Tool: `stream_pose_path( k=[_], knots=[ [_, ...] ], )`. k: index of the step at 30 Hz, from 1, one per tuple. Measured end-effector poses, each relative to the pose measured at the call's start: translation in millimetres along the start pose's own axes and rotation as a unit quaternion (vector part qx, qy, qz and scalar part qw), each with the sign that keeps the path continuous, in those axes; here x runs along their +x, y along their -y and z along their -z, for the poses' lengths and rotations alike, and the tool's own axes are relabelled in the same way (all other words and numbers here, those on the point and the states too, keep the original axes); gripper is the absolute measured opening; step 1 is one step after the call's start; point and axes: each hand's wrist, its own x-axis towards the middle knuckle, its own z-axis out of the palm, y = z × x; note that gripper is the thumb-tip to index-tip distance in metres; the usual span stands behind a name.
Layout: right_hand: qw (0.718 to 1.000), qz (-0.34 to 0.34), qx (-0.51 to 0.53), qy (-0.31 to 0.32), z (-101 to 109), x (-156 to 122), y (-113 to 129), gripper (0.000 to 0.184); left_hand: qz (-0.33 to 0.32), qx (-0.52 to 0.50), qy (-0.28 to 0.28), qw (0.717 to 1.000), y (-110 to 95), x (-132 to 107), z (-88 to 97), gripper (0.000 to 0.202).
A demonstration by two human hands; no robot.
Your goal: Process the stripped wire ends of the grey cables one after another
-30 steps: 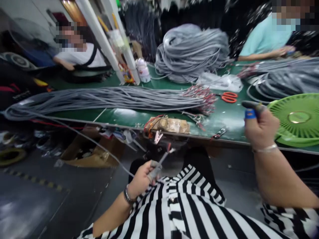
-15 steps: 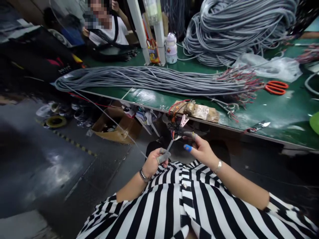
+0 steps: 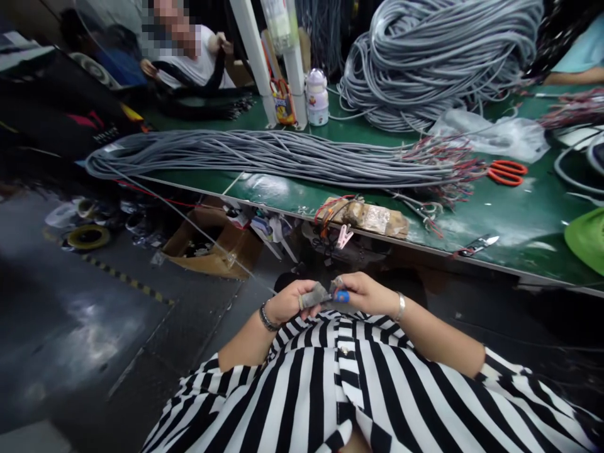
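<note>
My left hand (image 3: 292,301) is closed on the end of a thin grey cable (image 3: 207,241), just above my striped shirt. That cable runs up and left to the long bundle of grey cables (image 3: 264,154) lying along the green table (image 3: 495,214). My right hand (image 3: 363,293), with grey and blue finger covers, meets the left hand and pinches the same cable end. The cable tip is hidden between the fingers.
A big coil of grey cable (image 3: 438,56), orange scissors (image 3: 507,172), a clear plastic bag (image 3: 500,135), a taped wooden block (image 3: 372,218), a green fan grille (image 3: 587,239) and a small bottle (image 3: 317,97) are on the table. A cardboard box (image 3: 212,248) stands below. Other people sit at the far side.
My right hand came down from the table's right side to my lap and closed on the cable end held by my left hand. The view swung left and down.
</note>
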Motion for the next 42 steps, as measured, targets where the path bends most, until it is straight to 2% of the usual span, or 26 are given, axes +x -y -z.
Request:
stream_pose_path(
  k=[2,3,5,8,10,13,16,21,24,27,30,33,35,37,39,42],
  knots=[
    [0.987,-0.075,0.142,0.019,4,-7,-2,0.046,-0.001,0.018,0.047,0.999,-6,6,0.1,0.055],
    [0.972,-0.117,0.203,0.009,7,-11,-5,0.049,-0.010,0.024,0.061,0.998,-8,9,-0.1,0.054],
    [0.937,-0.187,0.288,-0.064,13,-21,-13,0.052,-0.042,0.040,0.061,0.996,-10,12,-0.1,0.049],
    [0.887,-0.240,0.326,-0.223,25,-36,-26,0.053,-0.110,0.083,-0.006,0.990,-15,13,2.5,0.038],
    [0.873,-0.252,0.316,-0.273,30,-44,-32,0.054,-0.153,0.135,-0.073,0.976,-20,14,5.3,0.033],
    [0.895,-0.255,0.267,-0.250,31,-42,-30,0.056,-0.189,0.220,-0.138,0.947,-27,17,7.5,0.027],
    [0.914,-0.261,0.207,-0.231,27,-25,-18,0.061,-0.209,0.275,-0.155,0.926,-30,22,5.8,0.024],
    [0.936,-0.273,0.168,-0.144,23,5,0,0.061,-0.224,0.342,-0.150,0.900,-29,27,1.0,0.018],
    [0.936,-0.279,0.183,-0.110,18,12,3,0.055,-0.221,0.354,-0.127,0.900,-29,27,-0.8,0.019],
    [0.936,-0.259,0.182,-0.155,11,12,2,0.049,-0.204,0.315,-0.101,0.921,-31,25,-2.9,0.023],
    [0.927,-0.228,0.154,-0.253,10,7,-2,0.044,-0.198,0.272,-0.093,0.937,-32,21,-4.4,0.028],
    [0.895,-0.209,0.137,-0.370,18,-3,-9,0.041,-0.198,0.233,-0.096,0.947,-32,16,-3.3,0.030],
    [0.876,-0.197,0.138,-0.417,26,-11,-13,0.040,-0.201,0.209,-0.124,0.949,-31,12,-0.6,0.029],
    [0.882,-0.183,0.149,-0.408,32,-17,-17,0.043,-0.204,0.192,-0.178,0.943,-31,10,3.1,0.027],
    [0.901,-0.174,0.169,-0.360,34,-16,-19,0.045,-0.207,0.176,-0.226,0.935,-32,12,6.8,0.025],
    [0.901,-0.190,0.236,-0.309,34,-3,-21,0.049,-0.211,0.142,-0.257,0.932,-37,20,10.2,0.026]
  ],
)
